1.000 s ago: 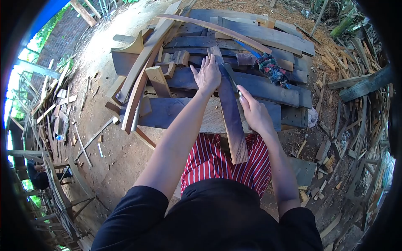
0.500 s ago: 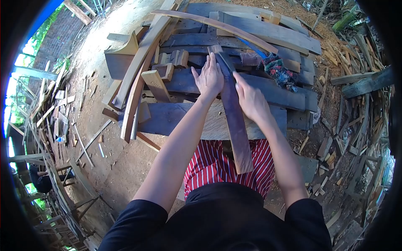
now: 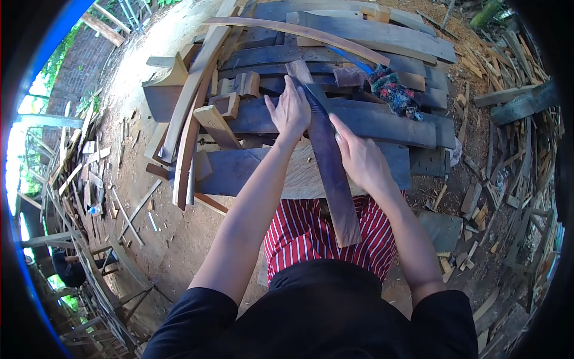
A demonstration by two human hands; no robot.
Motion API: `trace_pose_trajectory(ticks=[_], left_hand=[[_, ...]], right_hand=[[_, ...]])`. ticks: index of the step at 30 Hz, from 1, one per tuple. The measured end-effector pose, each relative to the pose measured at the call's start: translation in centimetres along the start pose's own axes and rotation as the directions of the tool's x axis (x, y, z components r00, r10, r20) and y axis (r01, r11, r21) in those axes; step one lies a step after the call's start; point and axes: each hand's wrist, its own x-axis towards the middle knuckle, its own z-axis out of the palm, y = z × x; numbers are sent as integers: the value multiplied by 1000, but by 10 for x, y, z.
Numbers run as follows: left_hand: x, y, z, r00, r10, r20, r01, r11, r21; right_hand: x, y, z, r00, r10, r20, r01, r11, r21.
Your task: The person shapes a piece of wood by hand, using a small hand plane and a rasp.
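Landmark: we place everything by the dark plank (image 3: 335,179). It runs lengthwise away from us, its near end over the red-and-white striped cloth (image 3: 296,230) on our lap and its far end up on the stack of grey planks (image 3: 382,122).
Left hand: our left hand (image 3: 290,110) lies palm down with fingers spread at the plank's far end, touching its left edge. It grips nothing.
Right hand: our right hand (image 3: 359,158) is closed around the handle of a dark narrow tool (image 3: 320,107), at the plank's right edge.
Tool: its thin end lies slanted across the plank's top face, just beside the left hand. We cannot tell what kind of tool it is.
Under the plank: a pale board (image 3: 302,173) lies crosswise, touching it.
Right of the plank: a knitted multicoloured cloth (image 3: 391,93) sits near the far end.
Left of the plank: small wooden blocks (image 3: 245,84) sit near the far end, with long curved strips (image 3: 191,113) leaning beyond them.
Far right of the plank: wood scraps (image 3: 478,203) litter the ground.
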Motion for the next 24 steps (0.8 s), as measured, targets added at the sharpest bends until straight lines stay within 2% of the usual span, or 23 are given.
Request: trace_pose_trajectory(ticks=[2,3,6,10,12,16,18,20,22,24], left_hand=[[-1,2,-1,999,-12,51,10,999,42],[-1,1,0,999,-1,44,0,999,36],[-1,0,1,999,-4,36,2,999,34],[-3,1,-1,998,-18,63,16,999,27],[-2,3,-3,996,-13,85,9,999,47],[-2,0,2,1000,10,22,-10,1000,28],[0,-1,-4,999,-21,26,19,999,44],[-2,2,-2,999,-5,41,3,999,53],[-4,1,1,998,7,66,-10,998,57],[-3,1,0,999,10,35,-12,998,59]], right_hand=[[31,-5,-5,998,-34,-58,37,998,60],[39,-7,-8,1000,12,-17,-11,997,71],[33,4,0,995,-46,-94,51,997,57],[13,-2,-2,994,-59,-87,65,996,66],[35,-2,-1,994,-53,-93,60,995,80],[33,-3,-6,987,-80,-141,74,996,-44],[14,-8,-13,999,-3,35,5,997,-72],[23,-5,-5,999,8,33,-6,997,-75],[51,-10,-1,996,-40,-83,36,998,-49],[62,-13,1,993,-46,-108,41,998,-56]])
